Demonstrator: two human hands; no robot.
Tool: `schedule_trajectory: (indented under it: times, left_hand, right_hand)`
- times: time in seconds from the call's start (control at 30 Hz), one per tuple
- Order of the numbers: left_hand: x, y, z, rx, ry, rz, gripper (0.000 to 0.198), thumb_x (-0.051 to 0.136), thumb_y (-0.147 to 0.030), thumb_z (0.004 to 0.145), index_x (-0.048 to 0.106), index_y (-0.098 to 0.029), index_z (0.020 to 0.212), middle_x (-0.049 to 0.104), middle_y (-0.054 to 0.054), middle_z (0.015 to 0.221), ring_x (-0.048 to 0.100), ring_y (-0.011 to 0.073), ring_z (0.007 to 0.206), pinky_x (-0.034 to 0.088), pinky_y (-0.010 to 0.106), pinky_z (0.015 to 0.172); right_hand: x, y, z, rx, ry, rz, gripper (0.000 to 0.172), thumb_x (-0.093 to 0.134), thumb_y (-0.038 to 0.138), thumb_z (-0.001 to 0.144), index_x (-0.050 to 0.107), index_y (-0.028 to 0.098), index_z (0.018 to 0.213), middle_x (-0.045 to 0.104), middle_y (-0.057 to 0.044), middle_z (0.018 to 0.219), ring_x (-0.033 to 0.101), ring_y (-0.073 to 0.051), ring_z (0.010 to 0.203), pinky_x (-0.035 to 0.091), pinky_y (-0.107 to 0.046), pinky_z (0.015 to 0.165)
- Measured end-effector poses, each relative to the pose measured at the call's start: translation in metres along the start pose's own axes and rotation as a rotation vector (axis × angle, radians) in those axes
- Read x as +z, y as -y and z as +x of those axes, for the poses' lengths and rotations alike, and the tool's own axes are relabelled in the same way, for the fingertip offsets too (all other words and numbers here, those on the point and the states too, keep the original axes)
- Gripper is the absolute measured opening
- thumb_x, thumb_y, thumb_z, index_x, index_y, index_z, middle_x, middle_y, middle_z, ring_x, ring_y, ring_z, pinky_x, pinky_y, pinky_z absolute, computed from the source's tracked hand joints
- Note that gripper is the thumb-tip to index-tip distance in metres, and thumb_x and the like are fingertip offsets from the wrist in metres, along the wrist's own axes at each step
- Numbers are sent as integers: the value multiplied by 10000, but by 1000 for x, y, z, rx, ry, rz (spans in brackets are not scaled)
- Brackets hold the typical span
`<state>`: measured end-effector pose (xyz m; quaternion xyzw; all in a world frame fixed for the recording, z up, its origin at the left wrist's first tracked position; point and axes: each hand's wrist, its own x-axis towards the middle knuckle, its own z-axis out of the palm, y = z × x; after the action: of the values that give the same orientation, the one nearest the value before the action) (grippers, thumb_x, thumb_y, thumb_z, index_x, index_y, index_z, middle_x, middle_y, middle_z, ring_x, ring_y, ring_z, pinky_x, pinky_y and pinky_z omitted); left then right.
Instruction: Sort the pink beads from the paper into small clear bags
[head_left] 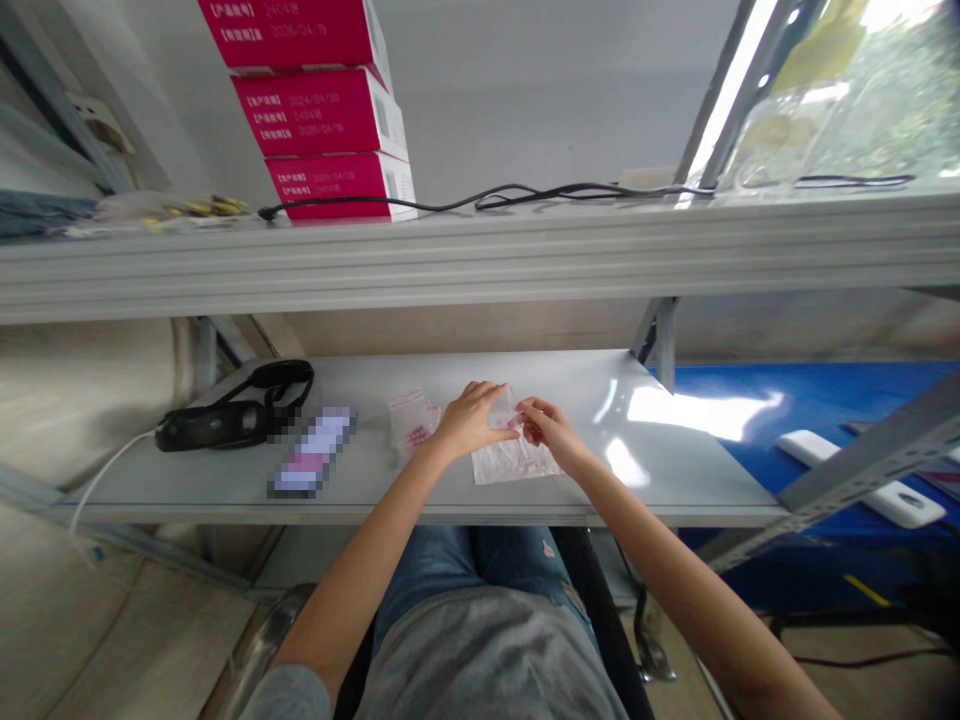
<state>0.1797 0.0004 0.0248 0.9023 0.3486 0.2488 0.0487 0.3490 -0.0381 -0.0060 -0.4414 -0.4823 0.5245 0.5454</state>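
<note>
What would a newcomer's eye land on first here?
The stack of three magenta cartons on the upper grey metal shelf stands out most, just left of centre at the top. Below it, at the centre of the lower shelf, the left hand and right hand meet over a clear plastic bag. A bright blue surface fills the right side.

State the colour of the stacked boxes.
The stacked boxes are magenta with white sides; head view.

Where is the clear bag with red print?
In the head view, the clear bag lies on the shelf, just beside the left hand, between it and a pixelated rectangle.
</note>
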Motion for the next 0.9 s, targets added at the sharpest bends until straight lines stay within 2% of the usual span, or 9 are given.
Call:
schedule_trajectory:
  times: [0.17, 0.33, 0.43, 0.5, 0.6, 0.7, 0.9]
  left_hand:
    - [0, 0, -1, 54, 8, -15, 704, 703, -448, 649, 441, -225, 1263, 506, 63, 1266, 445, 225, 1161, 398, 377, 980]
    - [-4, -3, -1, 67, 6, -1, 656, 669, -469, 683, 462, -207, 1248, 513, 69, 1252, 445, 225, 1151, 404, 367, 970]
    - [-6, -1, 0, 60, -6, 2, 615, 663, -475, 687, 496, -205, 1214, 541, 59, 1192, 463, 216, 1117, 415, 345, 951]
    - [-8, 2, 2, 35, -20, -3, 586, 662, -466, 694, 510, -207, 1197, 559, 54, 1134, 481, 209, 1087, 428, 336, 928]
    - [-11, 8, 2, 3, -51, -27, 547, 653, -456, 711, 528, -190, 1171, 567, 57, 1076, 508, 194, 1041, 439, 322, 904]
    - [-13, 11, 1, -34, -96, -59, 521, 648, -452, 719, 542, -175, 1148, 567, 58, 1073, 516, 189, 1031, 436, 317, 908]
    - [-8, 10, -4, -81, -132, -101, 509, 648, -421, 728, 528, -183, 1161, 560, 58, 1085, 511, 189, 1048, 434, 321, 913]
  right_hand:
    - [-1, 5, 0, -5, 0, -105, 239, 597, 385, 676, 526, 185, 784, 523, 51, 527, 407, -67, 412, 266, -209, 408]
    - [-2, 6, -1, -70, -16, -152, 275, 617, 333, 640, 496, 204, 850, 520, 69, 515, 401, -75, 417, 277, -207, 409]
    - [-6, 0, 3, -108, -13, -212, 248, 593, 367, 681, 495, 205, 842, 551, 55, 545, 405, -80, 421, 290, -212, 413]
    - [-10, -6, 6, -163, -42, -325, 222, 548, 390, 730, 518, 199, 840, 593, 26, 597, 432, -89, 450, 323, -221, 442]
    - [-17, -12, 10, -263, -92, -682, 190, 518, 345, 770, 596, 194, 853, 634, -8, 691, 480, -105, 522, 364, -239, 523]
    - [-18, -13, 11, -275, -60, -1005, 179, 509, 284, 788, 647, 221, 883, 662, -22, 798, 544, -130, 624, 376, -247, 586]
    - [-15, -15, 9, -224, 9, -1249, 214, 507, 262, 804, 663, 258, 950, 671, -28, 941, 599, -169, 784, 390, -238, 639]
